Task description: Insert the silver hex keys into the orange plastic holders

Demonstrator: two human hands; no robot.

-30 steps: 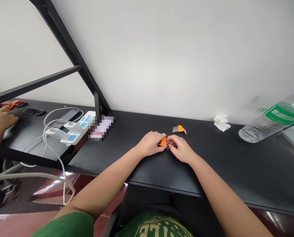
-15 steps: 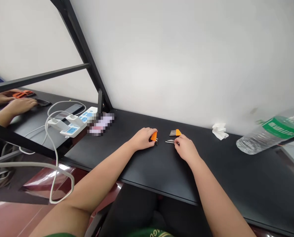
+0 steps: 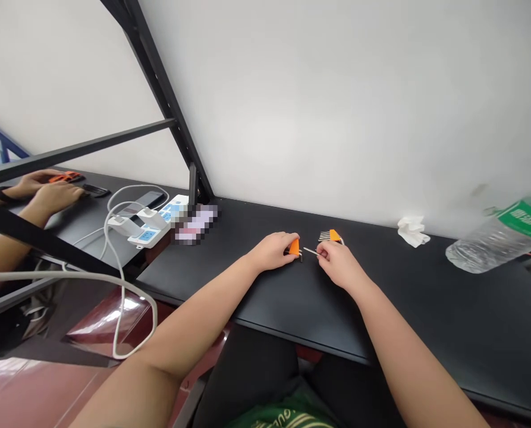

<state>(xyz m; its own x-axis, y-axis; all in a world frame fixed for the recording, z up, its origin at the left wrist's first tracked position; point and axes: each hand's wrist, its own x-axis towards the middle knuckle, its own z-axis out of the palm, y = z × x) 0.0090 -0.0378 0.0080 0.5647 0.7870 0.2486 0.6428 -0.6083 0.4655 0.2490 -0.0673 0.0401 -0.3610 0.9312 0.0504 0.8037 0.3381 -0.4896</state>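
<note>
My left hand is closed around an orange holder, from which a small bent metal key sticks out on the right. Pinched in the fingers of my right hand is a thin metal key, its free end pointing left towards the orange holder, with a small gap between them. Just behind my right hand lies a second orange holder with several thin metal keys fanned out to its left.
Crumpled white tissue and a plastic bottle are at the right. At the left are a power strip with white cables, a blurred-out item, a black frame and another person's hands by an orange object.
The view has shifted, moving everything rightward. My right hand has lifted a key off the table and brought it closer to the holder in my left hand.
</note>
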